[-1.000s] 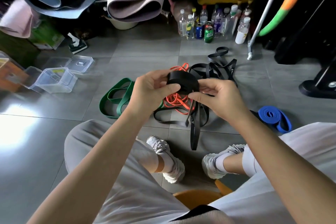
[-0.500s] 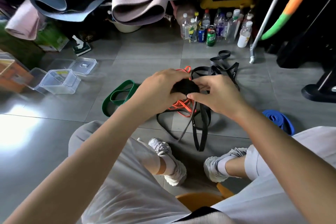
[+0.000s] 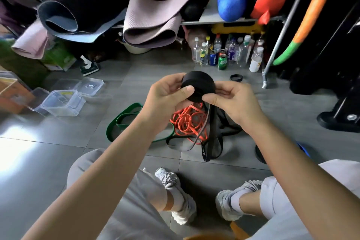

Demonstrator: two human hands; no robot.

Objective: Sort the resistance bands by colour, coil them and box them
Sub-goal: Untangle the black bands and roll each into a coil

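A black resistance band is wound into a thick coil point(image 3: 198, 85) held up in front of me, its loose tail point(image 3: 211, 132) hanging down toward the floor. My left hand point(image 3: 167, 95) grips the coil from the left, thumb across its face. My right hand point(image 3: 231, 99) pinches its lower right edge where the tail leaves. On the floor below lie a tangle of orange bands point(image 3: 188, 121), a green band point(image 3: 122, 121) to the left and more black bands point(image 3: 228, 128). A blue band point(image 3: 303, 149) peeks out behind my right forearm.
Clear plastic boxes point(image 3: 64, 102) and a lid point(image 3: 89, 86) sit on the floor at the left. Bottles and cans point(image 3: 224, 52) line the back under a shelf with rolled mats point(image 3: 150, 25). A small black ring point(image 3: 236, 78) lies near a metal pole point(image 3: 276, 45). My feet point(image 3: 179, 195) are below.
The coil has grown and been raised higher. My left hand turned so its thumb lies across the coil's face. The hanging tail is shorter.
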